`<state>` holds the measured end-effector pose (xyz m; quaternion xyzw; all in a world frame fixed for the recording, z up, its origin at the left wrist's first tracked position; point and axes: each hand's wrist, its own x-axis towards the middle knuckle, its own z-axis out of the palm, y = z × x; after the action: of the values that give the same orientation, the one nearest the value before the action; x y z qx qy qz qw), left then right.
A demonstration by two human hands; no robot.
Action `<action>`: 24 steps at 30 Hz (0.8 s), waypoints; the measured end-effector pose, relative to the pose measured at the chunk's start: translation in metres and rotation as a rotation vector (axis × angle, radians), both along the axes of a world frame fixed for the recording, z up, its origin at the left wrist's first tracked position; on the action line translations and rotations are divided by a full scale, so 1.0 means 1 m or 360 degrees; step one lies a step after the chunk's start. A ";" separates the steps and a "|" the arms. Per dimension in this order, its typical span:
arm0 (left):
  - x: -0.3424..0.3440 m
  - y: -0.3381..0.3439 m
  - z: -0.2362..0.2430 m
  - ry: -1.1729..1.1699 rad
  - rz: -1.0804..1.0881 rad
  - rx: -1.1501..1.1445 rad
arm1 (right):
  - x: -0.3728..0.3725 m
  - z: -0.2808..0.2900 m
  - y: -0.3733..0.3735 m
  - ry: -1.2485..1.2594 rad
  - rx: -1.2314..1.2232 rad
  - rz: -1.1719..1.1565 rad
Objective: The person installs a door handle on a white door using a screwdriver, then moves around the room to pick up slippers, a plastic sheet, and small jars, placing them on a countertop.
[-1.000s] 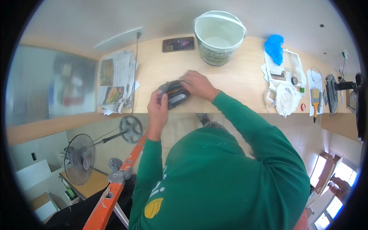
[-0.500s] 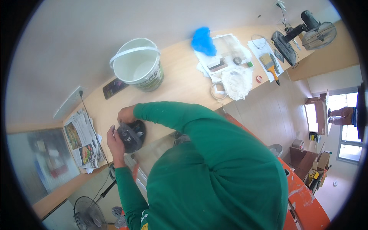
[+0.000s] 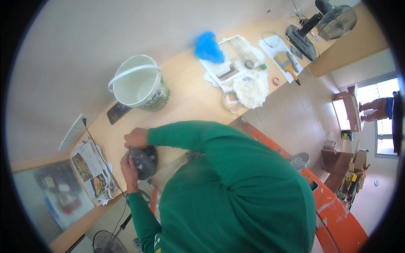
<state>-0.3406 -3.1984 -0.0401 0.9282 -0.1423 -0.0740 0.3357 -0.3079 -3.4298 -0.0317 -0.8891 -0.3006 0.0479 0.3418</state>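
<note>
One black pouch (image 3: 147, 163), probably soft, light; best held by sides; left hand (image 3: 130, 167) clamped on it; right hand (image 3: 137, 138), grip unclear

hands (image 3: 137, 138) over bench (image 3: 185, 99), phone (image 3: 117, 112) behind, bucket (image 3: 137, 86) R of phone, newspapers (image 3: 95, 172) L, brush (image 3: 289, 69) on paper (image 3: 268, 49) far R

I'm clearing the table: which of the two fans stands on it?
The upper-right fan: its dark base rests on the table, near the brush. The lower-left fan is beyond the table's edge.

A white bucket (image 3: 158, 98) stands beside a phone (image 3: 117, 113), well apart from a paintbrush (image 3: 288, 67).
</note>
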 end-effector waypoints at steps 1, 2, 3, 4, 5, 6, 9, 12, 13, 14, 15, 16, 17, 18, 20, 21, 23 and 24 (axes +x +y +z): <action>0.000 0.002 0.001 -0.0008 -0.0019 0.0105 | -0.005 0.004 -0.005 -0.0056 0.0002 -0.0017; 0.001 0.005 0.001 -0.0043 -0.0059 0.0176 | -0.009 0.007 -0.014 -0.0083 -0.0044 -0.0063; 0.002 0.008 0.002 0.0015 0.0057 0.0077 | -0.014 0.010 -0.024 -0.0126 -0.0053 -0.0091; 0.002 0.012 0.004 0.0043 0.0156 -0.0059 | -0.020 0.012 -0.033 -0.0219 -0.0011 -0.0129; 0.002 0.016 0.006 0.0052 0.0211 -0.0250 | -0.029 0.013 -0.043 -0.0154 -0.0072 -0.0128; 0.001 0.019 0.010 0.0122 0.0302 -0.0240 | -0.038 0.014 -0.052 -0.0143 -0.0085 -0.0141; -0.005 0.016 0.027 0.0244 0.0362 -0.0367 | -0.054 0.025 -0.058 -0.0123 0.0090 -0.0259; -0.015 0.000 0.057 0.0041 0.0254 -0.0418 | -0.052 0.048 -0.038 -0.0250 0.0346 -0.0249; -0.019 -0.009 0.068 -0.0157 0.0176 -0.0397 | -0.049 0.058 -0.030 -0.0315 0.0421 -0.0219; -0.020 -0.016 0.082 -0.0353 0.0094 -0.0376 | -0.045 0.067 -0.023 -0.0398 0.0397 -0.0169; -0.017 -0.020 0.097 -0.0237 0.0025 -0.0335 | -0.042 0.077 -0.017 -0.0482 0.0371 -0.0122; -0.013 -0.021 0.111 -0.0121 -0.0047 -0.0292 | -0.041 0.086 -0.014 -0.0626 0.0396 -0.0091; -0.009 -0.022 0.123 -0.0021 -0.0128 -0.0307 | -0.041 0.094 -0.014 -0.0643 0.0317 -0.0067; -0.008 -0.021 0.134 0.0053 -0.0112 -0.0225 | -0.042 0.101 -0.017 -0.0721 0.0288 -0.0055; -0.009 -0.017 0.145 0.0001 -0.0244 -0.0101 | -0.047 0.109 -0.028 -0.0816 0.0186 -0.0054; -0.010 -0.015 0.147 -0.0001 -0.0274 -0.0036 | -0.050 0.111 -0.035 -0.0833 0.0114 -0.0076; -0.012 -0.011 0.146 -0.0023 -0.0119 -0.0194 | -0.053 0.108 -0.049 -0.0867 0.0022 -0.0172; -0.013 -0.008 0.144 0.0046 -0.0001 -0.0266 | -0.054 0.103 -0.056 -0.0886 0.0003 -0.0238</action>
<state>-0.3535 -3.2069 0.1042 0.8958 -0.1436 -0.0753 0.4139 -0.3616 -3.4855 0.0715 -0.8874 -0.3166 -0.2238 0.2496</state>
